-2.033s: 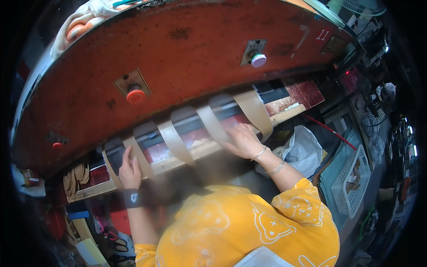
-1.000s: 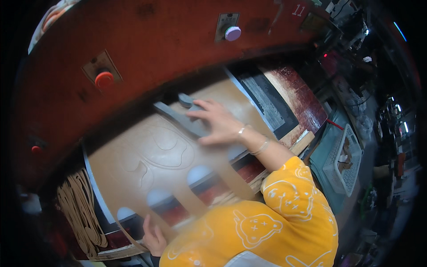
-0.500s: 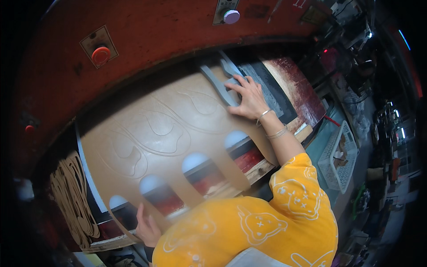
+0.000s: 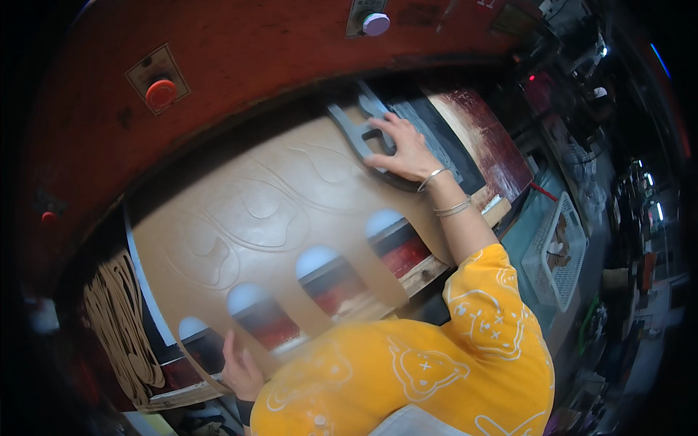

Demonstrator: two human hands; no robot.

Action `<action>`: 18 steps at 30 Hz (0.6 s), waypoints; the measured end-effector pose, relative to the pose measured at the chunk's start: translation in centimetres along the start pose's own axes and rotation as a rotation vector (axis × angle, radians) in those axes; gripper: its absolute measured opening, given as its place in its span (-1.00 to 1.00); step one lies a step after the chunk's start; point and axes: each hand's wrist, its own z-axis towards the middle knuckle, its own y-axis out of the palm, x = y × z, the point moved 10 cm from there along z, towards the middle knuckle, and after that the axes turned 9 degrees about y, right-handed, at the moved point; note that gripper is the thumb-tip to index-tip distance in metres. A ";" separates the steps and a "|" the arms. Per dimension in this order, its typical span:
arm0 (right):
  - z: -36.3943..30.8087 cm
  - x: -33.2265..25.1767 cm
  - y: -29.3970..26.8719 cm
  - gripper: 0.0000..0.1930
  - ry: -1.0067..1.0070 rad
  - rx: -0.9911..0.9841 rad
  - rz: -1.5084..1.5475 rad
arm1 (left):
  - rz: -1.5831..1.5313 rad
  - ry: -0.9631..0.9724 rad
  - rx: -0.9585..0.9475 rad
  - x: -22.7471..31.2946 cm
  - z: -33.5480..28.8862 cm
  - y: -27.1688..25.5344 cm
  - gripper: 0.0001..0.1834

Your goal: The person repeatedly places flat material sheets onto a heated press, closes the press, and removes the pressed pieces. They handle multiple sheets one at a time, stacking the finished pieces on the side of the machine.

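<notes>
A tan sheet (image 4: 305, 211) of leather-like material covers most of the work board. Curved outlines mark its surface, and rounded cut-outs run along its near edge. Toward the far right, my right hand (image 4: 405, 150) grips a grey, curved cutting die (image 4: 350, 132) standing on the sheet, thumb on one side and fingers over the other. My left hand (image 4: 242, 372) is at the near left edge, its fingers extended and apart beside a strip between two cut-outs; part of the hand is hidden by my yellow sleeve.
A red machine body (image 4: 247, 65) spans the far side, with a red push button (image 4: 161, 94) and a pale button (image 4: 376, 25). Tan cut strips (image 4: 120, 327) are piled at the left. A white plastic basket (image 4: 542, 254) with scraps stands at the right.
My right hand has shifted slightly away and to the left on the die, and the die's rounded near end now shows. My left hand is almost unmoved.
</notes>
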 end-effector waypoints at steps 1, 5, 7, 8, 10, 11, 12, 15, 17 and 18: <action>-0.5 1.0 -0.9 -0.25 0.054 0.065 0.090 | -0.012 -0.010 -0.008 -0.1 0.0 0.0 -0.52; -6.0 5.8 -3.3 -0.34 0.263 0.263 0.370 | 0.002 -0.104 -0.063 -0.9 0.0 0.2 -0.52; -9.2 8.3 -1.9 -0.34 0.447 0.249 0.500 | -0.081 -0.032 0.013 -0.1 0.4 -0.4 -0.53; -10.1 7.6 -2.1 -0.36 0.364 0.291 0.430 | -0.117 -0.001 0.053 0.3 0.5 -0.7 -0.53; -11.3 7.4 -1.8 -0.38 0.342 0.326 0.355 | -0.129 -0.043 0.110 0.0 0.2 -1.2 -0.55; -11.6 7.2 -1.7 -0.39 0.339 0.349 0.335 | -0.134 -0.063 0.151 0.0 -0.1 -1.6 -0.56; -11.7 7.1 -1.5 -0.39 0.344 0.349 0.320 | -0.132 0.010 0.210 1.0 -0.2 -2.3 -0.61; -11.5 6.5 -1.9 -0.39 0.301 0.391 0.324 | -0.184 0.207 0.319 4.4 0.0 -3.3 -0.62; -11.5 6.3 -2.2 -0.40 0.263 0.394 0.330 | -0.185 0.232 0.223 6.7 1.8 -1.9 -0.62; -11.5 6.5 -2.0 -0.39 0.254 0.362 0.359 | -0.215 0.241 0.210 8.0 3.1 -1.0 -0.62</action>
